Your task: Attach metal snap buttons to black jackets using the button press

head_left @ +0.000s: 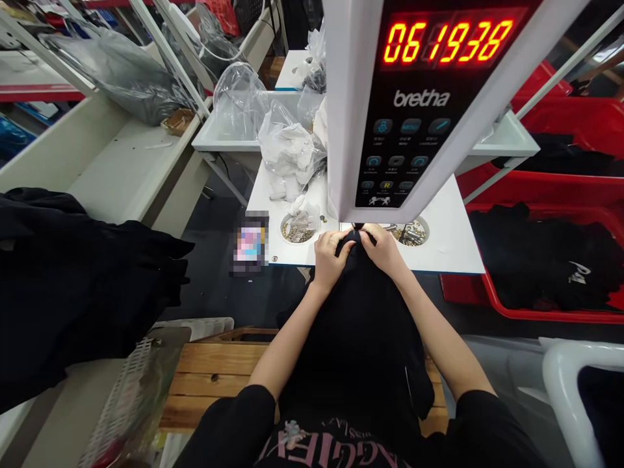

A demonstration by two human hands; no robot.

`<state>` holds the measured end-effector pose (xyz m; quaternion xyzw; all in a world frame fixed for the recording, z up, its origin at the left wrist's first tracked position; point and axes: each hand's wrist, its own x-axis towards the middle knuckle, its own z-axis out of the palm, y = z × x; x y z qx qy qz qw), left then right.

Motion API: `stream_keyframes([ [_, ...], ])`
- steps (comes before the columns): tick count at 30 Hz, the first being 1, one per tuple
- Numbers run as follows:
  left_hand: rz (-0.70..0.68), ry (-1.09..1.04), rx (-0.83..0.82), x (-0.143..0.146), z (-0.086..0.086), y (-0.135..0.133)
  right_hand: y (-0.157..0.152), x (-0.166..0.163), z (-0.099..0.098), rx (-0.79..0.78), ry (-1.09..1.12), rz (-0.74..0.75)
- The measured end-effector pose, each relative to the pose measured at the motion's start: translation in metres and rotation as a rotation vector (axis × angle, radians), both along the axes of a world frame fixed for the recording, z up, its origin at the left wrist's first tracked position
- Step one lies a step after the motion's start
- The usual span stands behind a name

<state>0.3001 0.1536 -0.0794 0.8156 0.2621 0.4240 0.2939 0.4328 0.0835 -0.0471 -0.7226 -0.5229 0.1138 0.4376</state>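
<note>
Black garment (pixel 353 338), pinched (left hand (pixel 332 259), right hand (pixel 383 249))

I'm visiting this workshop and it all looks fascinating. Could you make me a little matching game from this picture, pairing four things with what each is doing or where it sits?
Things:
1. Number display
2. Round dish of metal studs
3. Red crate
4. Left hand and right hand

Descriptions:
A. Pinching a black garment
B. Holding black clothes
C. Showing glowing red digits
D. Sitting in a white tabletop

Pairs: 1-C, 2-D, 3-B, 4-A
</note>
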Motion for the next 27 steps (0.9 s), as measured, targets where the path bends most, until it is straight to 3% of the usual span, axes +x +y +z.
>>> stream_keyframes([
  [5, -0.002, 0.027, -0.003, 0.001, -0.003, 0.000, -0.002, -0.005, -0.008, 0.030, 0.165, -0.070],
  [27, 0.015, 0.051, 0.040, 0.002, -0.002, -0.002, -0.002, -0.010, -0.012, 0.071, 0.159, -0.118],
])
